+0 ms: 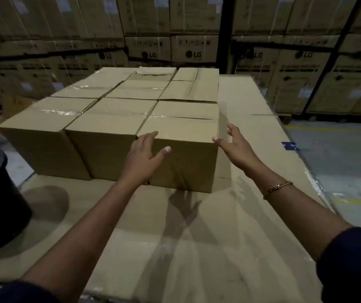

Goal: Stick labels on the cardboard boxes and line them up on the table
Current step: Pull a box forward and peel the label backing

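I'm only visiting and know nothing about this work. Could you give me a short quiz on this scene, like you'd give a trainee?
1. True or false: the left hand grips the black bin.
2. Which front-row box do the left hand and the right hand reach toward? A) left box B) middle box C) right box
3. Fill in: the bracelet is on the ___ wrist.

Key: 1 false, as the bin stands apart at the table's left edge; 2 C; 3 right.
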`<state>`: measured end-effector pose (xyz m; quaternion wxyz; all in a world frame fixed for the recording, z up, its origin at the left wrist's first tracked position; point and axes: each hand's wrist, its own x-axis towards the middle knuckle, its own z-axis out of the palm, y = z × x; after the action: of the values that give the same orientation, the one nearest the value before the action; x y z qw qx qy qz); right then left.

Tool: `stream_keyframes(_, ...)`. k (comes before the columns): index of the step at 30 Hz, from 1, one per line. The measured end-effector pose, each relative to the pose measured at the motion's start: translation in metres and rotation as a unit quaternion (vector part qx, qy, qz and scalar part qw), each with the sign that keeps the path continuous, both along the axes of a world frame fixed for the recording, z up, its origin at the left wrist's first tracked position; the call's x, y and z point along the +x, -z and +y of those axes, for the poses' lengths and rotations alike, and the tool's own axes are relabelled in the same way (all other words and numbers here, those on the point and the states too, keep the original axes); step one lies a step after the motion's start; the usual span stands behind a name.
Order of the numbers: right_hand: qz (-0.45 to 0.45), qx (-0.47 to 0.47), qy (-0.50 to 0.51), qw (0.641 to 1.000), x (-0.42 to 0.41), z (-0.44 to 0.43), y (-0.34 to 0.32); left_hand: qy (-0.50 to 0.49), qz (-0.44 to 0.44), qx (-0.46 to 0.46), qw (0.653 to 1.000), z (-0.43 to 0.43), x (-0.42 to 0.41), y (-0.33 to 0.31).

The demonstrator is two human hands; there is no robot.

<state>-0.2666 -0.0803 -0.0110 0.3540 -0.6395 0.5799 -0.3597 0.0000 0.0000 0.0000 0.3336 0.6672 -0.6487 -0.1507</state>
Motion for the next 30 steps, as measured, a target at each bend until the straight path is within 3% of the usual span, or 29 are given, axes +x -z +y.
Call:
stream_keyframes(10, 0.013, 0.107, 0.081, 0.991, 0.033, -0.023, 0.013, 0.015, -0.032, -0.036, 0.999, -0.054, 0.028, 0.005)
stream_keyframes(14, -0.028, 0.1, 0.105, 0.989, 0.024, -0.021, 0.015, 0.017, 0.043, -0.028, 0.999, -0.074, 0.035, 0.014)
stream_keyframes(21, -0.061, 0.122, 0.141, 0.981, 0.003, -0.019, 0.015, 0.011, 0.229, 0.086, 0.97, -0.082, 0.02, 0.029)
stream_keyframes(30, -0.055, 0.107, 0.116, 0.986, -0.016, 0.018, 0.0, 0.017, 0.253, 0.08, 0.964, -0.061, 0.006, 0.025)
